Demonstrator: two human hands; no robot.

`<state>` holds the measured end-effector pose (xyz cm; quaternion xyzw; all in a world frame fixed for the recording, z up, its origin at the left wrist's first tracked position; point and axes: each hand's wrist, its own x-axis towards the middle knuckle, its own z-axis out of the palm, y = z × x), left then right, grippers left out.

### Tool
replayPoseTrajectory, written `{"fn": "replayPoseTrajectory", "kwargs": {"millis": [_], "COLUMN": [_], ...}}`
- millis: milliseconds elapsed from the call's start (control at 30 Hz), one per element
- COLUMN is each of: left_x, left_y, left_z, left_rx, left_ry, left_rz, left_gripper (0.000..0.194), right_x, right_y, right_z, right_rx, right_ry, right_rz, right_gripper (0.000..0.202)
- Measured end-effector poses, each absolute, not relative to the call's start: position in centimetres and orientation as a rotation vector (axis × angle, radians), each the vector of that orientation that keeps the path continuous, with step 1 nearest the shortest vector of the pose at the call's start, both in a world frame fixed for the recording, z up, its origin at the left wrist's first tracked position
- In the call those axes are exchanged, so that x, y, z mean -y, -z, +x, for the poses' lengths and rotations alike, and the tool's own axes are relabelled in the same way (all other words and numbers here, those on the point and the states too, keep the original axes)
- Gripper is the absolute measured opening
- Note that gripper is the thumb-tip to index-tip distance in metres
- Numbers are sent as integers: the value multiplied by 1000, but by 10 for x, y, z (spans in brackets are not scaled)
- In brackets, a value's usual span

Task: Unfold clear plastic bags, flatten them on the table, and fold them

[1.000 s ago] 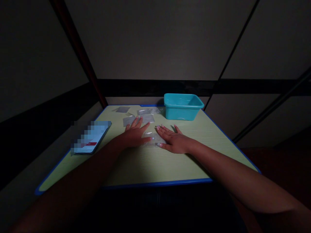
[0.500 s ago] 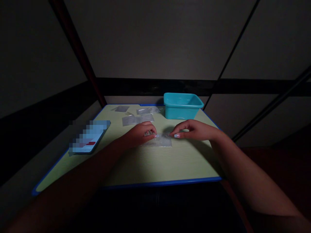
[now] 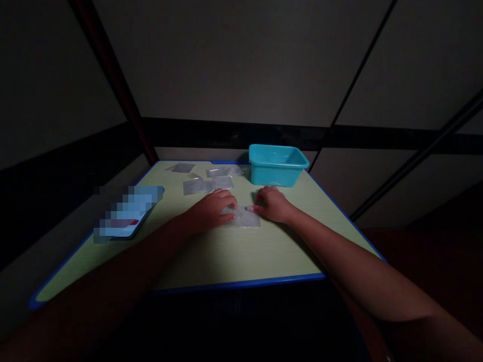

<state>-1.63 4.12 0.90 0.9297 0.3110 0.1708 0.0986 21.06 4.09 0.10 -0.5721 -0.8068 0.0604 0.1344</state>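
A small clear plastic bag [image 3: 247, 219] lies flat on the table between my two hands. My left hand [image 3: 211, 210] is at its left end, fingers curled and thumb on the plastic, holding it down. From the other side, my right hand [image 3: 274, 205] has its thumb on the bag's upper right part with the fingers bent inward. What sits under the curled fingers is hidden. Just beyond my left hand lie more clear bags [image 3: 196, 187], some overlapping.
A turquoise plastic basket [image 3: 277, 175] stands at the back right of the blue-edged table [image 3: 241, 261]. On the left lies a phone [image 3: 132, 213], partly blurred out. Another bag [image 3: 183, 167] rests at the back left. Dark panelled walls rise behind.
My right hand has moved left and its thumb is now further in over the bag. My left thumb and forefinger have parted slightly. The whole view has shifted a little.
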Motion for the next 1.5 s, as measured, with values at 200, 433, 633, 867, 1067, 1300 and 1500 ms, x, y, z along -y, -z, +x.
{"fn": "replayPoseTrajectory", "kwargs": {"millis": [200, 433, 633, 867, 1067, 1300, 1500], "left_x": [-42, -42, -42, -41, -43, -41, -43], "left_y": [-12, -10, -9, -11, -11, -13, -15], "left_z": [-15, -13, -14, -13, -15, -17, -17], "left_rx": [-875, -820, -840, -833, -903, -890, -930], "left_ry": [-501, -490, -441, -450, -489, -411, -348], "left_rz": [2696, 2705, 2695, 2662, 2611, 2630, 2651], "left_gripper": [14, 15, 16, 21, 22, 17, 20], "right_x": [-39, -38, -40, -37, -38, -40, -39], "right_y": [-4, -2, 2, 1, 0, 0, -2], "right_z": [209, 211, 212, 213, 216, 222, 221], "right_rx": [2384, 2220, 2198, 2215, 2253, 2254, 2251], "right_ry": [-180, -503, -611, -689, -672, -570, -503], "right_rz": [-1691, -1574, -1523, -1406, -1377, -1480, -1552], "right_gripper": [16, 13, 26, 24, 24, 21, 20]}}
